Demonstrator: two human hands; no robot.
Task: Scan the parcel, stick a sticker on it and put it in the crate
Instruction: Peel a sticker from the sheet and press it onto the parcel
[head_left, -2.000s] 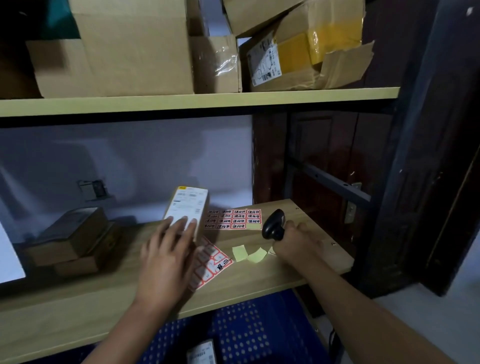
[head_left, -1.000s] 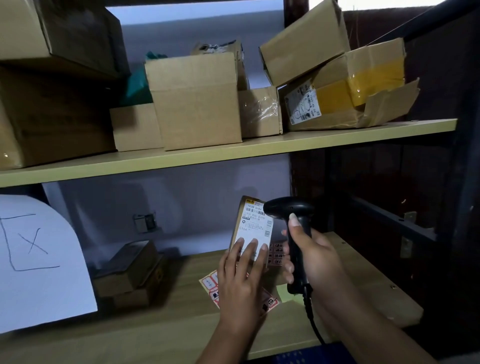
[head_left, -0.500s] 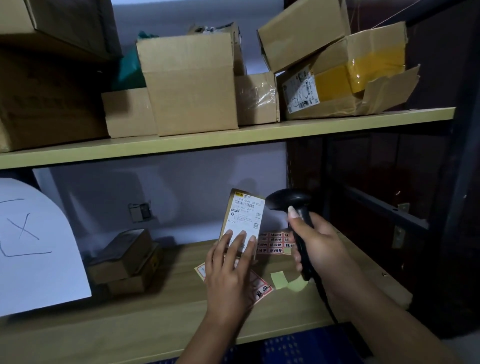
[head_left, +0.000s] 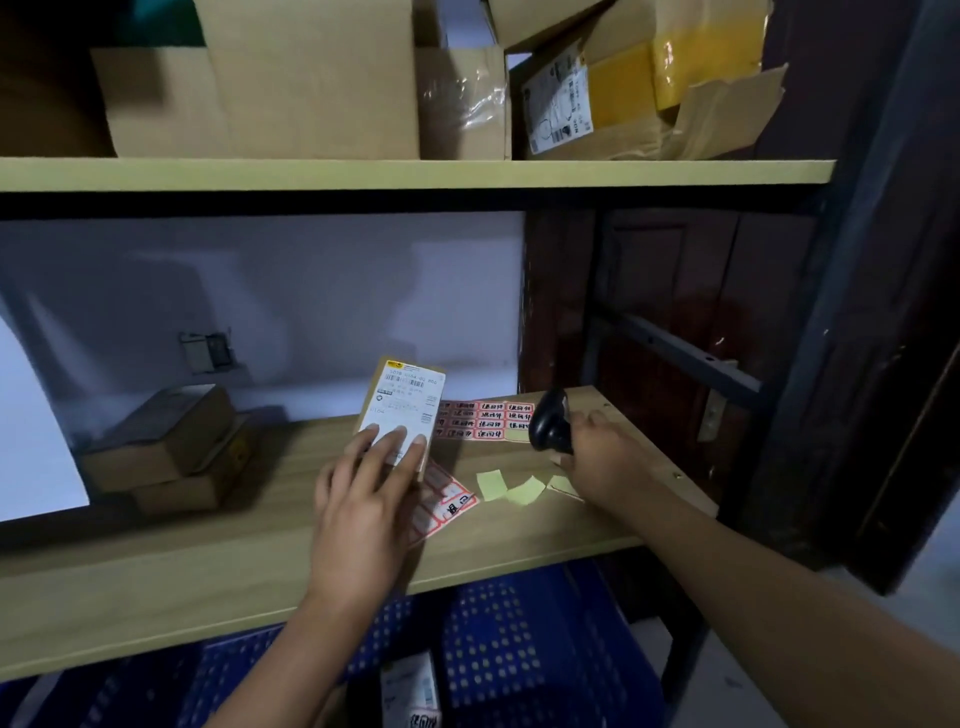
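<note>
Below the shelf (head_left: 156, 597), at the bottom edge, a blue perforated crate (head_left: 524, 654) shows only in part; a labelled parcel lying in it (head_left: 410, 691) is cut off by the frame, its print too dim to read. Both forearms reach up over the shelf's front edge. On the wooden board, the left hand (head_left: 363, 499) holds the parcel (head_left: 402, 410) nearly upright, label facing the camera, fingers (head_left: 397, 441) spread flat across its lower face; the thumb is hidden behind, and the label's small print cannot be read. Under that hand lies a red-and-white sticker sheet (head_left: 447, 501), half covered. Beside it lie loose yellow paper squares (head_left: 506, 486), the rightmost partly under the right wrist. The right hand (head_left: 597, 462) is wrapped around the black scanner (head_left: 550, 428), whose head rests low at the board; the handle is hidden in the grip. Just behind, a second sticker sheet (head_left: 483, 420) lies flat, its right end covered by the scanner. Farther left, two stacked brown boxes (head_left: 166, 447) sit in shadow. On the upper shelf (head_left: 415, 174), cardboard boxes (head_left: 311, 83) are cropped by the top edge.
</note>
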